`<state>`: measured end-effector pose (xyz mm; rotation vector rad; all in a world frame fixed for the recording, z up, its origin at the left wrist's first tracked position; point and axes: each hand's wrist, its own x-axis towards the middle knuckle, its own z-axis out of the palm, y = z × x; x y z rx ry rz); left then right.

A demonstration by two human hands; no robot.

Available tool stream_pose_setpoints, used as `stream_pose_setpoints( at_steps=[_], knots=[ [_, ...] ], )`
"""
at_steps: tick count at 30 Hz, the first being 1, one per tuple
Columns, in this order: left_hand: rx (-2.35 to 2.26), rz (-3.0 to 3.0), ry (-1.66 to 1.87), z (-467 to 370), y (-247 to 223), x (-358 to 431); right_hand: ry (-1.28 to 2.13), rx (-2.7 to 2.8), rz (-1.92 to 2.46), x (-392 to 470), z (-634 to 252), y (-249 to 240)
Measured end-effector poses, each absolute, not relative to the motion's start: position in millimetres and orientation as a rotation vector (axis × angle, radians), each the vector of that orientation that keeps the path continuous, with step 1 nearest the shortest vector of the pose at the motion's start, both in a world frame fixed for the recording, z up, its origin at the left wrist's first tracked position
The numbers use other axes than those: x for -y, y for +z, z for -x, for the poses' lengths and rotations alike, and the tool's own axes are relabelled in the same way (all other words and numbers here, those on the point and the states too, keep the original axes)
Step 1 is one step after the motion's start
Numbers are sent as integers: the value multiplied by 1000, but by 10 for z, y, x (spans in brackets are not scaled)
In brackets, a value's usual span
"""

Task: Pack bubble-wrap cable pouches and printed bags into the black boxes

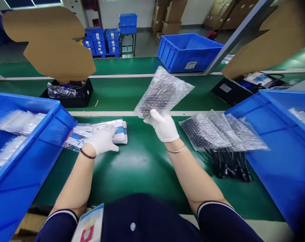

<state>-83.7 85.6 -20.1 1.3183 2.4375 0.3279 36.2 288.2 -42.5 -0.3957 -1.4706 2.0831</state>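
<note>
Raised over the green bench, a bubble-wrap pouch (162, 90) with something dark inside is pinched at its lower edge by my right hand (164, 126), which wears a white glove. My left hand (102, 138), gloved too, lies with fingers stretched over a pile of flat printed packets in clear bags (121, 131); the thumb stands apart. The fingertips blur against the packets. More bubble-wrap pouches (205, 131) overlap in a row to the right of my right hand. Below them lie black cables in clear bags (230, 164).
Blue bins flank the bench on the left (38, 148) and right (276, 144). An open black box (76, 99) with a raised cardboard lid stands back left, another black box (225, 89) back right. Behind is a further blue bin (190, 53) beside a metal post (233, 40).
</note>
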Motion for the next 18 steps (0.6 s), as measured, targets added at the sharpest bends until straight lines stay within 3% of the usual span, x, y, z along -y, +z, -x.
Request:
stream_pose_setpoints(
  at_steps=[3,8,15,18],
  knots=[
    [-2484,-1364,-29,721,-274,-937,2337,1183,384,-2908,-356,-382],
    [-2555,-1371,-90,649,-294,-1029,2509,1129,451,-2857,-329,-410],
    [-2424,-1430,348,621,-403,-1076,2906,1184,416,-2682,-292,-475],
    [-2424,-1448,344,553,-486,-1142,2904,1150,353,-2602,-300,-441]
  ],
)
